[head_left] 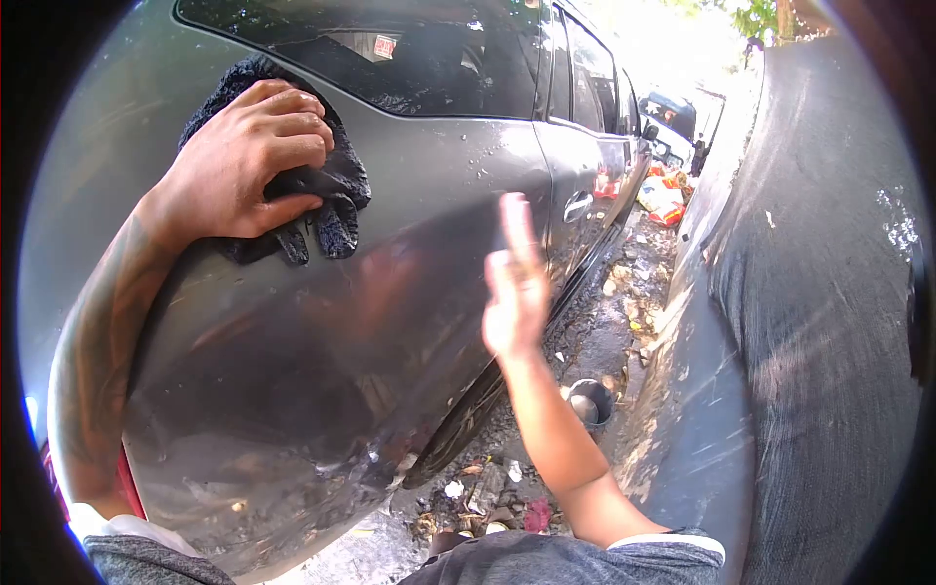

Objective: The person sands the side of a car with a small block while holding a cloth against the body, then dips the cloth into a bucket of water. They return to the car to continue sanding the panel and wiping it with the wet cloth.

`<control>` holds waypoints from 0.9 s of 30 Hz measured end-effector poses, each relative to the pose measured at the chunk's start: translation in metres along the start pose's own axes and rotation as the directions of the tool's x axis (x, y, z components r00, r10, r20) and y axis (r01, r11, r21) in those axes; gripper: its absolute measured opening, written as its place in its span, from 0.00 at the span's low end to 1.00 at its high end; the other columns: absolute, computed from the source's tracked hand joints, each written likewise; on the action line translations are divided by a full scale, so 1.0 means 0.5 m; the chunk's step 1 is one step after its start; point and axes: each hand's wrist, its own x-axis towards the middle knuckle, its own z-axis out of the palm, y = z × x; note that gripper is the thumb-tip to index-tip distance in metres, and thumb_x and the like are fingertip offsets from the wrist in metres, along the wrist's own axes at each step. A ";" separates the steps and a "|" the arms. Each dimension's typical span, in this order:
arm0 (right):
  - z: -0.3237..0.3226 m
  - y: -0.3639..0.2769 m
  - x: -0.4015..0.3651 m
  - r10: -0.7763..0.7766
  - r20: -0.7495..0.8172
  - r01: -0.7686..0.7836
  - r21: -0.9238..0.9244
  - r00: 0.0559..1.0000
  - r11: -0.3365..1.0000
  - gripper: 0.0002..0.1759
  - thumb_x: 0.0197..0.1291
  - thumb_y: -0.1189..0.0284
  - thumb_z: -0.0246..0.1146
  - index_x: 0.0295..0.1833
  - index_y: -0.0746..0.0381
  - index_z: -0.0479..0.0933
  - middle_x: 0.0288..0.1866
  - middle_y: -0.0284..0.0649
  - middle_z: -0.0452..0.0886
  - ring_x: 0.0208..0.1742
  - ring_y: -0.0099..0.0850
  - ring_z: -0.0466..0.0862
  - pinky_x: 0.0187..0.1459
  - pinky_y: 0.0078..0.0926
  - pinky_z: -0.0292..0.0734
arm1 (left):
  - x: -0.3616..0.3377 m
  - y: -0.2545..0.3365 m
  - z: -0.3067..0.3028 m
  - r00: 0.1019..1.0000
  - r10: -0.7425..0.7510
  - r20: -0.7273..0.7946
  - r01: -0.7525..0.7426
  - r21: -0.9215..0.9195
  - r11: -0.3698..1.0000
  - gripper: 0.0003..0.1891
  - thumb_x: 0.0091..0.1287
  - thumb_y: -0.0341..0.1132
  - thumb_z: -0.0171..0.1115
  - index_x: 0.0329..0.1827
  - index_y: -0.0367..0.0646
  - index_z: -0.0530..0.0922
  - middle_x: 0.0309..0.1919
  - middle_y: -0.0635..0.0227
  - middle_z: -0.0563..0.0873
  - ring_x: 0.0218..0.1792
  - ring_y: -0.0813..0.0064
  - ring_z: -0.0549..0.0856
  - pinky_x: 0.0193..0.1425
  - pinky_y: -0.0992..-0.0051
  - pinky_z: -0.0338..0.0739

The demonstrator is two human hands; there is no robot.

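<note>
A dark, wet-looking cloth lies bunched against the grey side panel of a car, just below the rear side window. My left hand grips this cloth, its fingers curled over the top and the thumb pressed on it. To the right, my right hand is raised in front of the car's side near the rear door, blurred by motion. Its fingers point up and it holds nothing that I can see. Water drops dot the panel under the window.
A small dark bucket stands on the wet, stony ground between the car and a dark sheet-covered wall on the right. Colourful bags lie farther along the passage. Another vehicle is at the far end.
</note>
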 end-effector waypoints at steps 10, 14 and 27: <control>0.004 0.146 0.097 -0.208 0.239 0.314 -0.620 0.948 0.719 0.38 0.80 0.61 0.45 0.86 0.66 0.42 0.88 0.59 0.39 0.88 0.52 0.38 0.84 0.48 0.31 | 0.002 0.003 -0.006 1.000 -0.002 0.012 0.002 -0.016 1.000 0.17 0.51 0.38 0.79 0.37 0.42 0.81 0.53 0.64 0.87 0.68 0.55 0.79 0.75 0.51 0.68; 0.086 0.089 -0.016 -0.162 0.399 0.364 -0.508 0.903 0.780 0.37 0.81 0.61 0.40 0.86 0.65 0.39 0.88 0.57 0.36 0.88 0.51 0.36 0.84 0.47 0.29 | 0.005 0.002 -0.005 1.000 -0.015 0.020 0.015 -0.024 1.000 0.17 0.50 0.38 0.80 0.37 0.43 0.82 0.53 0.64 0.88 0.67 0.55 0.79 0.75 0.52 0.68; 0.021 0.121 0.097 -0.162 0.288 0.304 -0.566 0.944 0.766 0.37 0.81 0.62 0.40 0.86 0.64 0.38 0.88 0.57 0.35 0.88 0.48 0.34 0.84 0.48 0.29 | 0.010 0.008 -0.004 1.000 0.016 -0.023 -0.016 0.008 1.000 0.16 0.52 0.38 0.79 0.38 0.44 0.81 0.49 0.67 0.87 0.64 0.56 0.81 0.71 0.56 0.72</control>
